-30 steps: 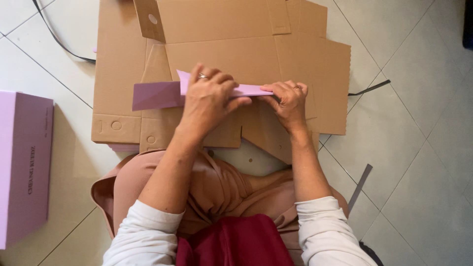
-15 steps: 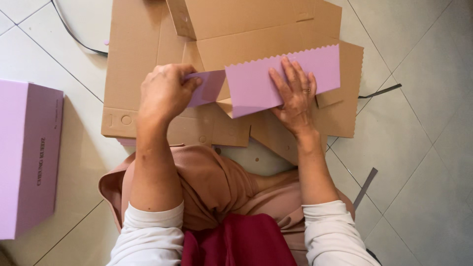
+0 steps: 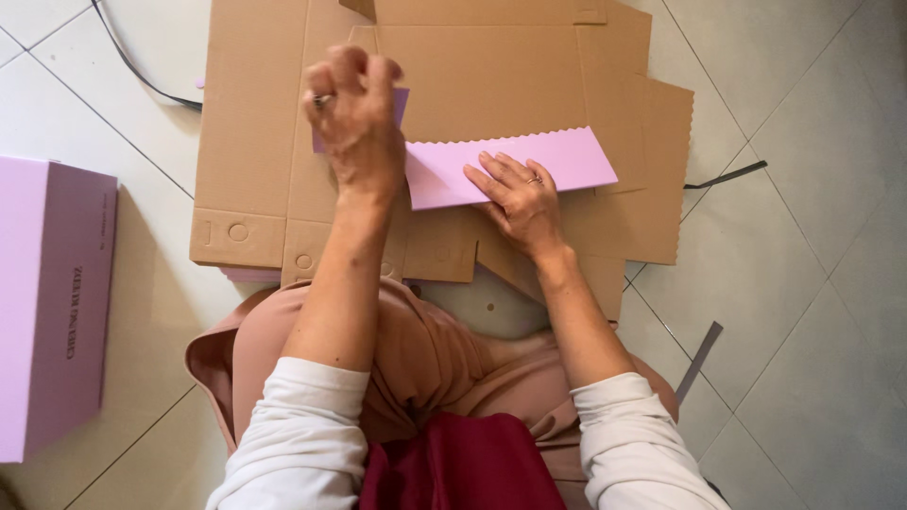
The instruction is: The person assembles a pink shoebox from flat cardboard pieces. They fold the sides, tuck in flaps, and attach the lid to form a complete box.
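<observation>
On the flattened brown cardboard sheet [image 3: 255, 123] lies a pink scalloped flap [image 3: 576, 156], long axis running left to right. Her right hand [image 3: 518, 194] presses flat, fingers spread, on it; her left hand [image 3: 354, 118] (ringed) pinches its left end.

Pink closed box [image 3: 52, 302], black cable [image 3: 142, 66], grey strip [image 3: 699, 361] on tiled floor [image 3: 803, 283]

This looks like a home or small packing room, worked at floor level: pale glazed floor tiles [image 3: 803, 283] fill the frame, flattened brown cardboard sheets [image 3: 491, 85] lie at top centre, a finished lilac box [image 3: 52, 302] sits at the left edge (a dark cable [image 3: 132, 66] trails upper left).
</observation>
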